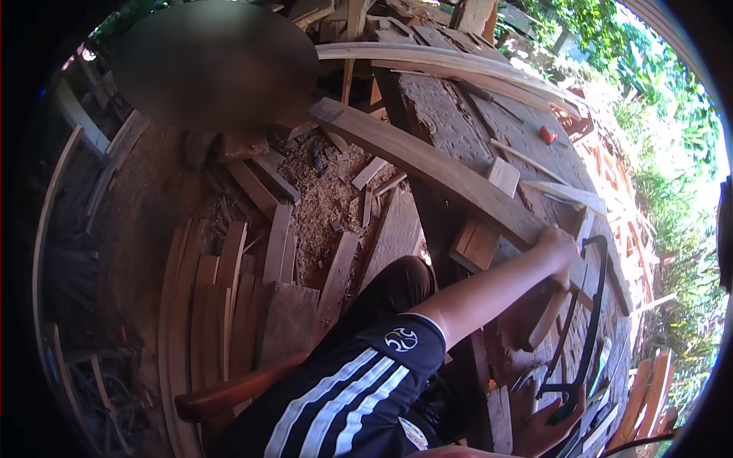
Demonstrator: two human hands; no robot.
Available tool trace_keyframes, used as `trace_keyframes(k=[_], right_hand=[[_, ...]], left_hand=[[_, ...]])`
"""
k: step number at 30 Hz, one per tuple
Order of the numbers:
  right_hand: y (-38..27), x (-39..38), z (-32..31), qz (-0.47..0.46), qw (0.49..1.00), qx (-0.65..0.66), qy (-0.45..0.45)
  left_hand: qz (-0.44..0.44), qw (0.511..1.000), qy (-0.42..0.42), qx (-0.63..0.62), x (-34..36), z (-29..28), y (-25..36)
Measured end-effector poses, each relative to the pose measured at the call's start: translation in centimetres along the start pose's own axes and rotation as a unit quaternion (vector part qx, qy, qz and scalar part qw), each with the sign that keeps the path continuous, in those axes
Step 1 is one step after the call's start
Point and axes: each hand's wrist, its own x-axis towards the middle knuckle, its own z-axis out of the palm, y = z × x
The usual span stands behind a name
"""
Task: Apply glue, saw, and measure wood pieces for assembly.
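A long wooden beam point(427, 164) lies slantwise across the workbench, its near end at the right. My left hand point(559, 250) is closed around the beam close to that end, with the arm stretched across from the lower middle. At the lower right, my right hand point(544, 427) grips the handle end of a hacksaw point(592, 336) with a dark frame. The saw's far end is beside my left hand, and its thin blade runs below the beam's end. Whether the blade touches wood I cannot tell. Short wood blocks point(477, 243) sit beneath and beside the beam.
The worn workbench point(439, 114) carries long planks point(458, 61), a chisel-like tool point(496, 103) and a small red object point(547, 134). Boards point(206, 305) stand at the left, near sawdust and offcuts point(321, 191). A blurred shape hides the upper left. Plants grow beyond the bench.
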Motion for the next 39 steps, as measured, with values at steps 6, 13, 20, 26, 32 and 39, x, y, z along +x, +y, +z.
trace_keyframes(k=[6,13,20,26,32,39], right_hand=[[0.9,4.3,6.6,0.054,0.980,0.168,-0.096],[-2.0,12.6,11.8,-0.002,0.961,0.236,-0.146],[-2.0,4.0,4.4,0.045,0.979,0.182,-0.079],[-2.5,3.0,1.3,0.153,0.950,0.223,-0.156],[0.0,8.7,8.3,0.020,0.971,0.219,-0.093],[-1.0,11.1,10.5,0.029,0.965,0.223,-0.136]], left_hand=[[0.012,1.000,-0.003,0.000,-0.5,-0.6,0.5],[-0.006,1.000,0.004,0.000,-1.3,0.1,-0.6],[0.003,0.999,-0.051,0.011,-0.2,-1.9,-0.1],[-0.009,0.998,-0.051,0.034,-0.3,-2.1,-2.5],[0.013,0.998,-0.039,0.044,-0.1,-1.4,0.0],[-0.004,0.997,-0.068,0.032,0.0,-1.1,0.9]])
